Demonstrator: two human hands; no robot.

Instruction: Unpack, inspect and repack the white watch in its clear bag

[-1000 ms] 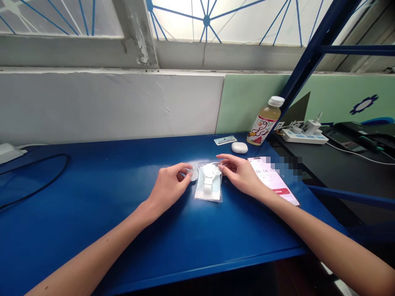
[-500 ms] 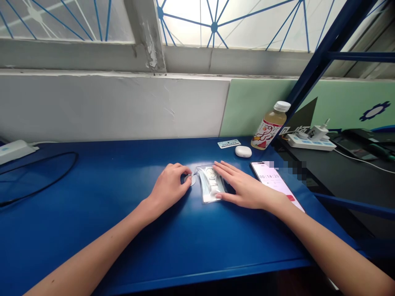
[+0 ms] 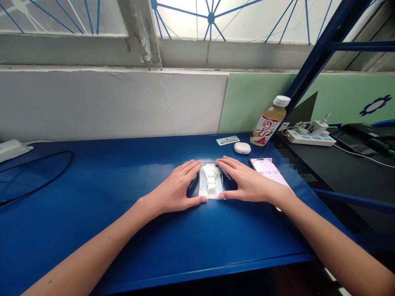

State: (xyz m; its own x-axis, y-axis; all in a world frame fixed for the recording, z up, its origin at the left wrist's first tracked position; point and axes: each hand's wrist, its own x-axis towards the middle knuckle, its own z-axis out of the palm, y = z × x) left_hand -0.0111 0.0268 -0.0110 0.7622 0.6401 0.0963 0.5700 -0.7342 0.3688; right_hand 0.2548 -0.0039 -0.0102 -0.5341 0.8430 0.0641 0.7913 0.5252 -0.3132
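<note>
A juice bottle [image 3: 269, 123], white earbud case [image 3: 242, 148], card [image 3: 227, 140] and phone [image 3: 270, 172] sit at the blue table's [image 3: 92, 197] far right.

The phone [image 3: 269, 172], just right of the fingers [image 3: 230, 163] of the right hand [image 3: 249, 187], shows a timer reading 00:14; its last digits blur.

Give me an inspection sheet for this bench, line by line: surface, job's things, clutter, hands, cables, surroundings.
Surface: blue table, glossy, window glare near the middle.
Job's things: clear bag lying flat, white watch inside.
Clutter: phone showing a timer, white earbud case, card, drink bottle, all at far right.
Grippers: left hand and right hand open, flat on the table, flanking the bag, thumbs at its near corners.
Cables: black cable looped at left; power strip with a charger, right.
Surroundings: white wall, window, blue rack frame.
</note>
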